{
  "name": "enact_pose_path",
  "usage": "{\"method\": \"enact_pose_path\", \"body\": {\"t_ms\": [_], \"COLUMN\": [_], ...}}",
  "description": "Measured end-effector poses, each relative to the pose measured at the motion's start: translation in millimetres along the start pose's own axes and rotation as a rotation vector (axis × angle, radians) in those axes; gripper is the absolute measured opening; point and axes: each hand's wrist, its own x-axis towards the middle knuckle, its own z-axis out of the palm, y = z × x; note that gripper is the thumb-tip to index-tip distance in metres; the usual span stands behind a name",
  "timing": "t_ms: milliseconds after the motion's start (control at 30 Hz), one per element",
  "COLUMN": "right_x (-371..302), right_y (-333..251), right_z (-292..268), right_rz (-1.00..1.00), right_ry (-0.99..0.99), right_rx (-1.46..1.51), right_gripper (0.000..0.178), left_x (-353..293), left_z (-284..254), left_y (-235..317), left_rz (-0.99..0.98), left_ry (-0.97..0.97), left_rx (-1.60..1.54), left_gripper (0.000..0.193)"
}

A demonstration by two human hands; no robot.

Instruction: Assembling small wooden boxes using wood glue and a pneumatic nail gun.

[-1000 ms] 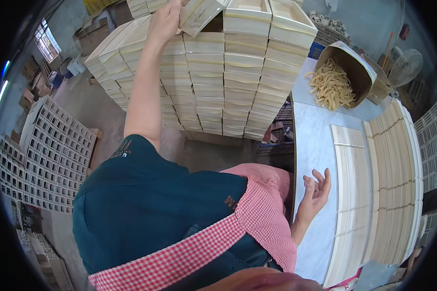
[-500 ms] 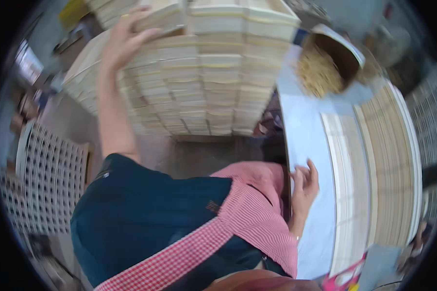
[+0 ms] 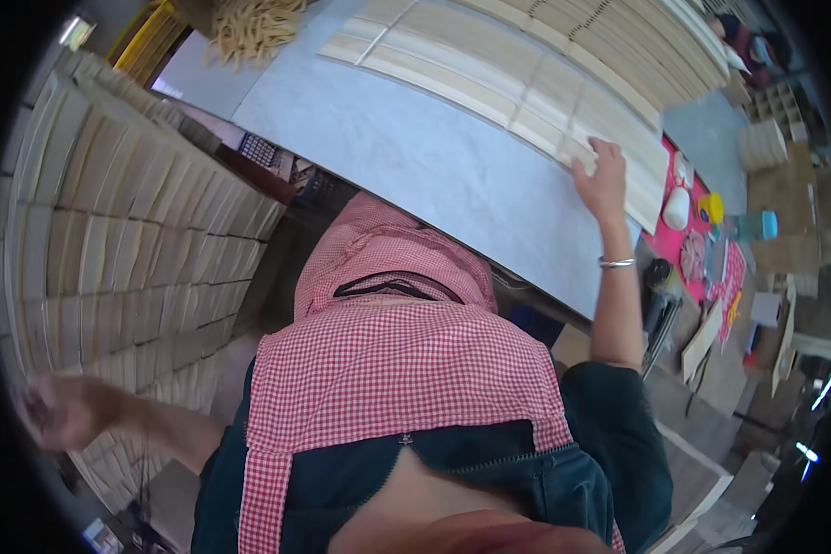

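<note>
My right hand, a silver bangle at its wrist, is raised over the near edge of the pale wooden strips on the table. Its fingers and thumb are apart with nothing between them; whether the fingertips touch the wood I cannot tell. Out at the far left, my left hand is smeared by motion beside a tall stack of pale wooden boxes. Its fingers are too blurred to read, and I see no object in it.
The white-topped table runs diagonally ahead of me. Tan curled bands lie at its far left. A white bottle, a yellow-lidded jar and a teal-capped container stand at the right on and near pink cloth.
My view has swung rightward to the table. My left hand has come off the top of the box stack and is now low beside it. My right hand has moved to the wooden strips.
</note>
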Motion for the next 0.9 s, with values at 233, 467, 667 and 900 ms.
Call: {"method": "enact_pose_path", "body": {"t_ms": [233,467,667,900], "right_x": [-44.5,-32.9,-3.0,-20.4], "right_y": [32.0,27.8,28.1,18.3], "right_z": [-42.3,-80.3,-90.3,-109.9], "right_rz": [0.153,-0.002,0.142,0.082], "right_ry": [-0.485,-0.499,-0.533,-0.236], "right_rx": [-0.1,-0.239,-0.204,-0.366], "right_gripper": [0.047,0.035,0.021,0.011], "left_x": [-68.1,-116.9,-137.1,-110.4], "left_z": [115.1,259.2,369.0,329.5], "left_y": [295.3,353.6,340.4,336.1], "left_rz": [-0.199,0.275,0.547,0.621], "left_ry": [-0.664,-0.784,-0.886,-1.227], "left_rx": [-1.174,-1.146,-0.678,-0.701], "left_gripper": [0.049,0.063,0.053,0.02]}}
